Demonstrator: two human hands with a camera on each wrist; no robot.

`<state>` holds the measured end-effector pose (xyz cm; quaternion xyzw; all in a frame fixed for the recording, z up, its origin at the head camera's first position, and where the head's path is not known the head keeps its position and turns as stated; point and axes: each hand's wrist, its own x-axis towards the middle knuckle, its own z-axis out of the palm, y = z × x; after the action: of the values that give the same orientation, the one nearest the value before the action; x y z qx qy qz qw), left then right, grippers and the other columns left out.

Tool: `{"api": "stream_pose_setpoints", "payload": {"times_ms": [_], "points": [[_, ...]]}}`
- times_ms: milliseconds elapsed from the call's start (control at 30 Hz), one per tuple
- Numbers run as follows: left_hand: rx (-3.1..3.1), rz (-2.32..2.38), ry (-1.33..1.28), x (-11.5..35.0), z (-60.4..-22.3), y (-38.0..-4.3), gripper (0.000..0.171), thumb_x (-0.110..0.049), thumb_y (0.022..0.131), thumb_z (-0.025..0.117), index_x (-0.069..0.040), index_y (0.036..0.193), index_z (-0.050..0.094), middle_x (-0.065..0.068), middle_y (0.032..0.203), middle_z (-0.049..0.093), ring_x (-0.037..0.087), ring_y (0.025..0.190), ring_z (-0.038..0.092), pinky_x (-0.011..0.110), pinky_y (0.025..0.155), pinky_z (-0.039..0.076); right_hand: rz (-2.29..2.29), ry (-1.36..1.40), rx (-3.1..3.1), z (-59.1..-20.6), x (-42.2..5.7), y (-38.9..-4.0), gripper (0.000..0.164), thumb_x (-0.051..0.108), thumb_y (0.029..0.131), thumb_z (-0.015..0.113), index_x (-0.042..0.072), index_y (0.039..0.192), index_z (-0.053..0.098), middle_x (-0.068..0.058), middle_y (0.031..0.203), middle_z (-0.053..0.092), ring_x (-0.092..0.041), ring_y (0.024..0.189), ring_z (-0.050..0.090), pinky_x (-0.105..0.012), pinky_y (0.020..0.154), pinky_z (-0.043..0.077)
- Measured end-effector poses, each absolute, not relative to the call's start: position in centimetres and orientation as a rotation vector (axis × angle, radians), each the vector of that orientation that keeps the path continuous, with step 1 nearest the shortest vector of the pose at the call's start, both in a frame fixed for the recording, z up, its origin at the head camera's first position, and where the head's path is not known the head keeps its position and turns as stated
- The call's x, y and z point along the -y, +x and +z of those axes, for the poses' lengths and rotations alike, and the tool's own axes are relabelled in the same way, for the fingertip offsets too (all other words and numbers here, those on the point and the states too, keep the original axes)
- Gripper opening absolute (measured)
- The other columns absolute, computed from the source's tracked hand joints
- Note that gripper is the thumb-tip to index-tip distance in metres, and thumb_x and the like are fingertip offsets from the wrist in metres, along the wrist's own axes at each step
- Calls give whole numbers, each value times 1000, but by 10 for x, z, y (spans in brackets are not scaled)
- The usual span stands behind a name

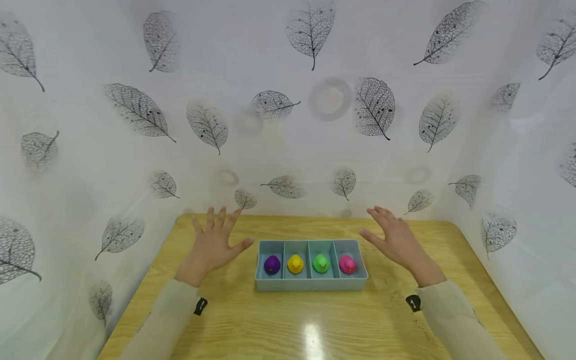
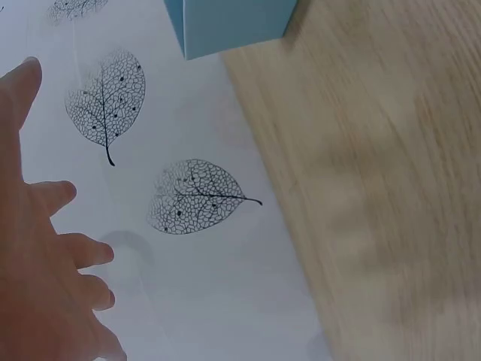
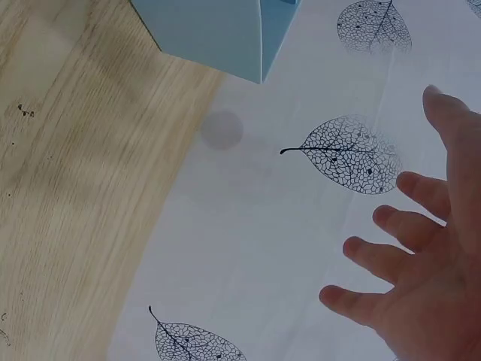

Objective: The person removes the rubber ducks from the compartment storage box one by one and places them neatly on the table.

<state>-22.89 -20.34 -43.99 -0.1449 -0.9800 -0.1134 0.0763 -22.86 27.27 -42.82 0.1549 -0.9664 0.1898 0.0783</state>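
A pale blue tray (image 1: 311,285) with several compartments sits on the wooden table. One small toy duck occupies each compartment: purple (image 1: 272,265), yellow (image 1: 295,264), green (image 1: 321,263) and pink (image 1: 347,264), from left to right. To the left of the tray, my left hand (image 1: 212,248) is held with fingers spread and holds nothing. My right hand (image 1: 397,242) is on the tray's right side, fingers extended, also holding nothing. In both wrist views only one end of the tray (image 2: 237,26) shows, apart from the fingers.
A white curtain (image 1: 288,145) with dark leaf prints stands behind the table and along both sides. Small dark specks mark the wooden tabletop (image 1: 252,325) at the right. A bright reflection lies near its front.
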Motion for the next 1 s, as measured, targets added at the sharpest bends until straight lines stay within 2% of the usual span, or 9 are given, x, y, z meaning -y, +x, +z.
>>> {"api": "stream_pose_setpoints", "payload": {"times_ms": [200, 300, 333, 533, 567, 800, 1000], "points": [[2942, -406, -455, 202, -446, -227, 93, -72, 99, 52, -20, 170, 21, 29, 173, 18, 61, 158, 5, 85, 116, -12, 708, 531, 2767, -435, -274, -228, 64, 38, 102, 71, 1, 151, 55, -28, 157, 50, -53, 140, 51, -70, 110, 44], [2938, -498, -484, 199, -449, -226, 93, -70, 99, 54, -21, 171, 20, 30, 172, 17, 61, 158, 5, 85, 116, -11, 750, 534, 2710, -439, -274, -227, 54, 33, 100, 74, 0, 142, 64, -27, 148, 61, -51, 130, 61, -67, 105, 51], [2938, -523, -493, 198, -451, -226, 94, -70, 99, 54, -22, 171, 19, 30, 172, 17, 61, 158, 6, 85, 116, -9, 767, 528, 2696, -440, -274, -227, 51, 31, 99, 75, 1, 139, 66, -26, 144, 64, -49, 120, 68, -66, 103, 52], [2940, -625, -549, 189, -462, -223, 95, -67, 98, 60, -20, 170, 20, 29, 171, 25, 58, 158, 14, 85, 118, 0, 897, 482, 2688, -445, -273, -224, 41, 31, 98, 77, 5, 129, 75, -18, 126, 76, -42, 104, 75, -61, 92, 60], [2944, -633, -560, 187, -463, -222, 95, -66, 98, 61, -19, 170, 21, 29, 170, 26, 58, 158, 16, 84, 119, 0, 920, 485, 2691, -446, -273, -224, 40, 30, 97, 78, 5, 127, 75, -17, 124, 77, -42, 111, 74, -60, 91, 60], [2976, -676, -659, 173, -480, -220, 96, -67, 96, 61, -19, 170, 22, 25, 172, 25, 57, 158, 18, 83, 120, 2, 985, 543, 2772, -459, -268, -220, 41, 27, 95, 80, 5, 129, 73, -14, 129, 75, -40, 120, 69, -58, 98, 56], [3022, -645, -688, 164, -486, -218, 99, -70, 96, 60, -20, 170, 20, 24, 172, 24, 56, 158, 19, 82, 121, 6, 1015, 554, 2827, -472, -265, -219, 42, 27, 93, 81, 7, 129, 73, -16, 134, 72, -41, 125, 65, -62, 99, 55]]}}
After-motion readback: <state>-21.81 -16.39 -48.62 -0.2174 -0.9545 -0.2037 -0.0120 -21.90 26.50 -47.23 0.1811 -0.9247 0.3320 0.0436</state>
